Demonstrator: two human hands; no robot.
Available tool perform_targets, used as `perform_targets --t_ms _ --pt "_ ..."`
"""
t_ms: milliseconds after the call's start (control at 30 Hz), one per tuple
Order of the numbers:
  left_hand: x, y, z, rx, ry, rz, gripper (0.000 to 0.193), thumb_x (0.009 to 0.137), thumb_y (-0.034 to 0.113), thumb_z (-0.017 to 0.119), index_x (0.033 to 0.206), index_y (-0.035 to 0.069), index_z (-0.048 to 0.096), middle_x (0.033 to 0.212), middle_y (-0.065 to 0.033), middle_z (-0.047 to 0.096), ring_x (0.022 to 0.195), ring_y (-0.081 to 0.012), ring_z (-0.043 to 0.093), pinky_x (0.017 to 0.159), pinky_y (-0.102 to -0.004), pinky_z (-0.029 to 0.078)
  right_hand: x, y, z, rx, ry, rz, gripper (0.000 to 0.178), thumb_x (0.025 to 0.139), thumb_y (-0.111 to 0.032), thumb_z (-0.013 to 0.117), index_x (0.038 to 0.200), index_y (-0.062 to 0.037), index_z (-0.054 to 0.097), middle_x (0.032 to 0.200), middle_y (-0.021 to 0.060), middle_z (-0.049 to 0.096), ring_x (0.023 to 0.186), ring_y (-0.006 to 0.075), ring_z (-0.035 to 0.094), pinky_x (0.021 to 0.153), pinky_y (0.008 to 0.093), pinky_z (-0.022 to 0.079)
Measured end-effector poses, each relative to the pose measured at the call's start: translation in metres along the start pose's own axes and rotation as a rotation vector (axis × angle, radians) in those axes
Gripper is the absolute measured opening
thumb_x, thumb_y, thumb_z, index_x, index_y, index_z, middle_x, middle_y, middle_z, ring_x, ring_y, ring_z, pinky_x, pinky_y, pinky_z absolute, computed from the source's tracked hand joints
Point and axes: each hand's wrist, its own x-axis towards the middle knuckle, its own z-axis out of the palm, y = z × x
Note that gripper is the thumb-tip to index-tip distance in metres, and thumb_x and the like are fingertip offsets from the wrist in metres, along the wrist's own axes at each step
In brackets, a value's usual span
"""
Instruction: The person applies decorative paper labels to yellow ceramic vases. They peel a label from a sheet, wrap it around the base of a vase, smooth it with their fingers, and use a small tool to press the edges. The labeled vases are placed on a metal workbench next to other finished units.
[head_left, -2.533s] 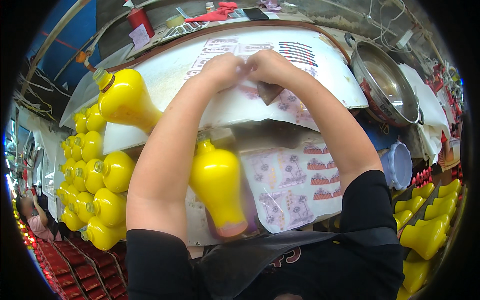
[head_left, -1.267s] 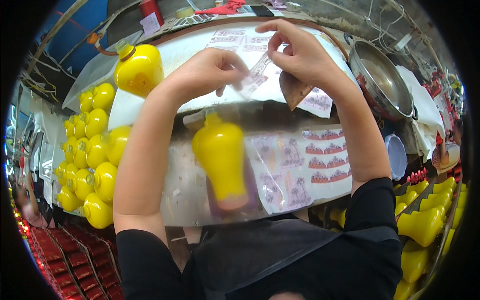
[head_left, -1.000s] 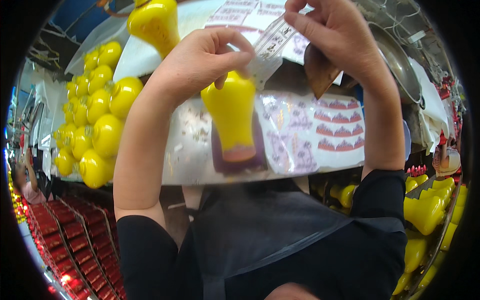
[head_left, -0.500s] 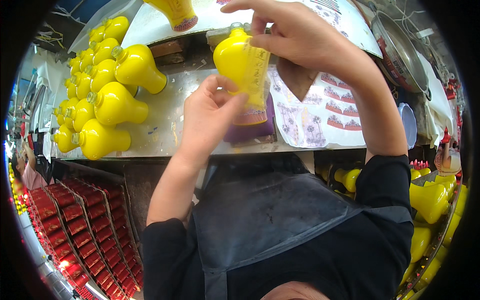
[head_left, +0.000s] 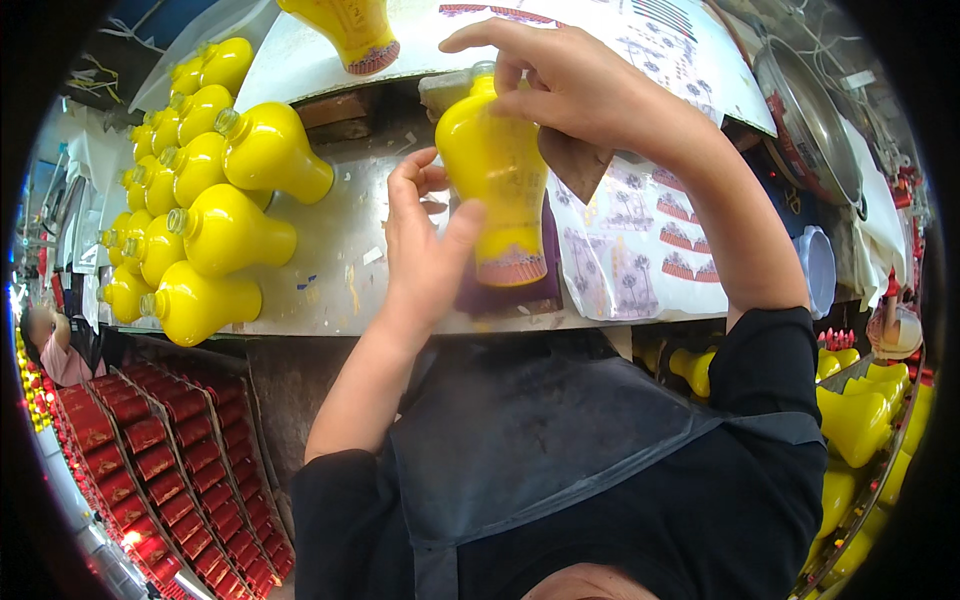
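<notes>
A glossy yellow bottle (head_left: pixel 488 165) lies on a purple pad (head_left: pixel 553 268), its glass neck pointing away from me. Faint dark printing shows on its body, and a patterned pink-purple band rings its base. My left hand (head_left: pixel 425 235) is beside the bottle with thumb and fingers spread; whether the thumb touches it I cannot tell. Over the bottle's shoulder is my right hand (head_left: pixel 560 85), its fingers bent and the index finger stretched out. A brown, flat, pointed scraper (head_left: pixel 575 168) sticks out from under that hand, gripped in it.
Several yellow bottles (head_left: pixel 235 230) lie stacked on the metal table (head_left: pixel 340 255) at left. Another bottle (head_left: pixel 352 35) is at the far edge. Printed decal sheets (head_left: pixel 640 250) lie to the right, near a round pan (head_left: pixel 810 115). Red boxes (head_left: pixel 150 430) fill a rack lower left; a bin of yellow bottles (head_left: pixel 855 420) is lower right.
The bottle has rolled, so its lettering no longer faces up as before. My left hand has let go of its side and spread its fingers. The whole view has shifted slightly.
</notes>
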Motion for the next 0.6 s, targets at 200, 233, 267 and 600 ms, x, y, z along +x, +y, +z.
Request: perform_targets --t_ms 200,233,267,600 --pt "0.007 -0.008 0.015 0.254 0.053 0.111 0.087 0.08 0.03 0.085 0.145 -0.002 0.037 0.138 -0.0201 0.044 0.131 -0.0334 0.046 0.114 -0.0473 0.037 0.006 0.011 0.008 -0.002 0.086 -0.107 0.06 0.086 0.002 0.07 0.144 -0.0136 0.059 0.082 0.0058 0.067 0.075 0.0147 0.068 0.071 0.028 0.059" --pt "0.007 -0.01 0.016 0.271 0.06 0.145 0.088 0.08 0.029 0.085 0.145 -0.002 0.036 0.139 -0.0206 0.043 0.132 -0.0342 0.044 0.114 -0.0475 0.037 0.007 0.012 0.008 0.002 0.087 -0.099 0.06 0.086 0.002 0.07 0.144 -0.0134 0.06 0.082 0.0054 0.067 0.076 0.014 0.068 0.071 0.0279 0.059" --pt "0.007 -0.012 0.018 0.28 0.068 0.174 0.089 0.08 0.029 0.086 0.145 -0.003 0.035 0.14 -0.0211 0.042 0.133 -0.035 0.043 0.115 -0.0478 0.036 0.008 0.012 0.008 0.016 0.098 -0.11 0.06 0.086 0.001 0.071 0.143 -0.0135 0.06 0.083 0.0051 0.067 0.076 0.0134 0.067 0.07 0.0277 0.058" --pt "0.004 -0.027 0.017 0.324 0.075 0.323 0.086 0.084 0.031 0.081 0.146 -0.005 0.035 0.142 -0.0237 0.041 0.135 -0.039 0.04 0.116 -0.0495 0.033 0.008 0.021 0.011 0.007 0.246 0.094 0.038 0.091 -0.019 0.073 0.128 -0.0103 0.069 0.088 0.0122 0.073 0.083 0.0275 0.074 0.076 0.038 0.057"
